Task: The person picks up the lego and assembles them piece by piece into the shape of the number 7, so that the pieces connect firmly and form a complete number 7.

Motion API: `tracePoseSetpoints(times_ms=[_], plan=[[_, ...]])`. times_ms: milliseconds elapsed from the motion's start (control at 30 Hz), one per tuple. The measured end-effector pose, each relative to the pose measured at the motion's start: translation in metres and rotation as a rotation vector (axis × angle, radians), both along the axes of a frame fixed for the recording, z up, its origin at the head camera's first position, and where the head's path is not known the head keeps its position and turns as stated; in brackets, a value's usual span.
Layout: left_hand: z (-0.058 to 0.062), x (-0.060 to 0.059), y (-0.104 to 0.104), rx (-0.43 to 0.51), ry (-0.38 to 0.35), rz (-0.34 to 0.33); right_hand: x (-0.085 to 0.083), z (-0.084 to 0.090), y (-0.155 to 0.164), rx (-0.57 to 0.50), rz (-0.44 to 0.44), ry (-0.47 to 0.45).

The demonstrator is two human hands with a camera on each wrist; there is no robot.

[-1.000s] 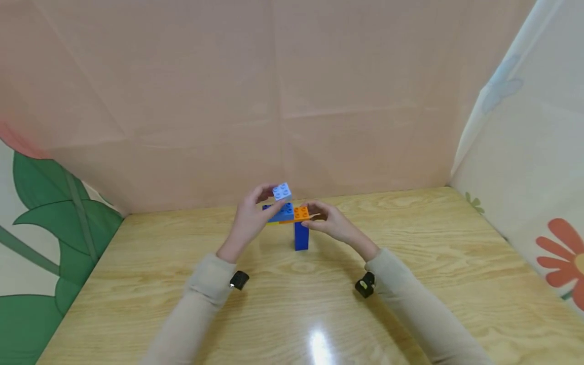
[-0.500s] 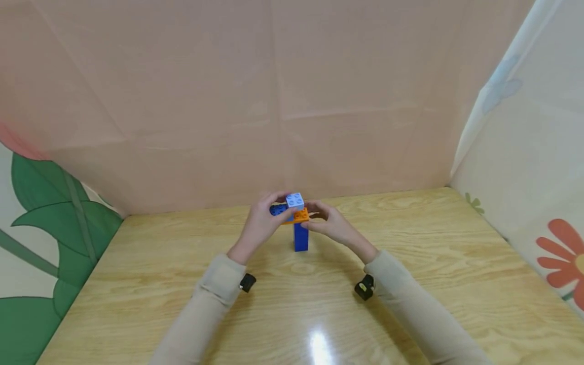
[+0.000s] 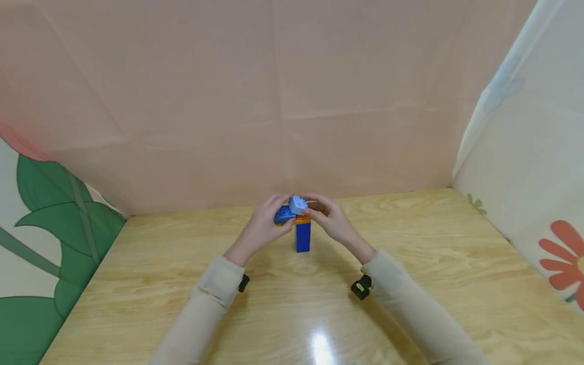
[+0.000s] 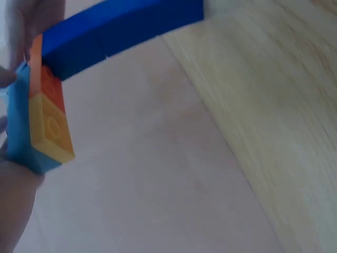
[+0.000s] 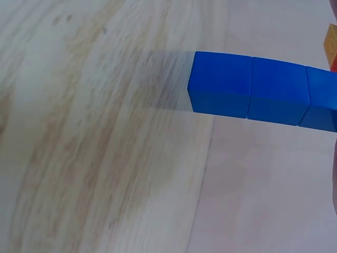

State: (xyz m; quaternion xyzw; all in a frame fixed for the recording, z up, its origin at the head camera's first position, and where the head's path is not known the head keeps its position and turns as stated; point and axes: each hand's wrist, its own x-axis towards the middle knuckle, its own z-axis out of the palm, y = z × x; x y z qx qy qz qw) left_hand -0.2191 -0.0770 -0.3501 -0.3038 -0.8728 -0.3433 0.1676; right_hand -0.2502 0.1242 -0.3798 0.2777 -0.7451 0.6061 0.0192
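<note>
A tower of stacked dark blue bricks (image 3: 303, 238) stands upright on the table with an orange plate brick (image 3: 303, 219) across its top. To its left sits a blue brick (image 3: 284, 215), gripped between the thumb and fingers of my left hand (image 3: 260, 228). In the left wrist view, a yellow brick (image 4: 50, 126) is attached below that blue brick, beside the orange one. My right hand (image 3: 335, 223) pinches a light blue brick (image 3: 298, 205), tilted above the orange plate. The right wrist view shows the tower's blue bricks (image 5: 221, 84), with most of the right hand hidden.
The wooden table (image 3: 182, 263) reaches back to a pinkish cloth wall (image 3: 205, 126). A printed wall with a red flower (image 3: 568, 258) stands at the right. Green printed leaves (image 3: 59, 218) cover the left wall. Black wrist cameras (image 3: 361, 287) hang under the sleeves.
My left hand has carried the light blue brick right, over the orange plate. My right hand has shifted from the orange plate to the light blue brick, which is now tilted.
</note>
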Motion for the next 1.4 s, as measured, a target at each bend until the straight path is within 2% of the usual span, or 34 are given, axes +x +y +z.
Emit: tracePoseSetpoints(times_ms=[133, 267, 333, 433, 633, 733, 867, 967, 1267, 1400], plan=[[-0.001, 0.000, -0.006, -0.090, 0.089, -0.065, 0.000, 0.000, 0.002, -0.045, 0.016, -0.031], [-0.001, -0.001, -0.010, -0.190, 0.173, -0.087, -0.001, 0.001, 0.008, -0.039, -0.011, -0.057], [-0.002, -0.001, -0.012, -0.238, 0.220, -0.085, -0.001, 0.002, 0.011, -0.010, -0.018, -0.034], [-0.004, 0.000, -0.014, -0.295, 0.278, -0.055, -0.001, 0.002, 0.015, 0.071, -0.016, 0.058], [-0.008, 0.003, -0.011, -0.405, 0.410, 0.014, -0.001, 0.002, 0.013, 0.159, -0.020, 0.351], [-0.010, 0.004, -0.010, -0.444, 0.426, 0.028, -0.002, 0.000, 0.010, 0.182, -0.056, 0.512], [-0.011, 0.004, -0.009, -0.460, 0.406, 0.037, -0.003, -0.005, 0.008, 0.251, -0.119, 0.736], [-0.014, 0.003, -0.009, -0.463, 0.422, 0.050, -0.003, -0.007, 0.007, 0.296, -0.145, 0.869], [-0.027, 0.000, -0.005, -0.469, 0.605, 0.119, -0.004, -0.012, 0.008, 0.338, -0.148, 0.990], [-0.029, -0.002, -0.004, -0.459, 0.645, 0.135, -0.005, -0.013, 0.009, 0.356, -0.169, 1.016]])
